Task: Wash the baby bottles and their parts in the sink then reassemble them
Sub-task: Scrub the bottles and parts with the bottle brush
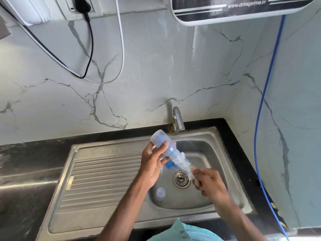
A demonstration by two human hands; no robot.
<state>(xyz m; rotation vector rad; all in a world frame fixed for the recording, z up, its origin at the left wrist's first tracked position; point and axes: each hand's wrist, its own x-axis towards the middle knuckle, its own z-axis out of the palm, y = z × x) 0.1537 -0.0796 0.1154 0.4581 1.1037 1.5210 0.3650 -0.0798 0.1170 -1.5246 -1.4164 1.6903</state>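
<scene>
We hold the clear plastic baby bottle (pixel 160 141) tilted over the steel sink basin (pixel 205 150), clear of rim and tap (pixel 177 119). Left hand (pixel 152 164) grip wraps its body; right hand (pixel 208 181) grip pinches the white bristle brush (pixel 182 162) entering the mouth. Blue parts (pixel 169 165) and clear cap (pixel 160 193) lie in the basin.

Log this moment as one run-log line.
step: brushing bottle | left hand: holds bottle tilted over sink | right hand: holds bottle brush, bristles partly inside | basin: blue parts, clear cap | tap: no stream visible
</scene>
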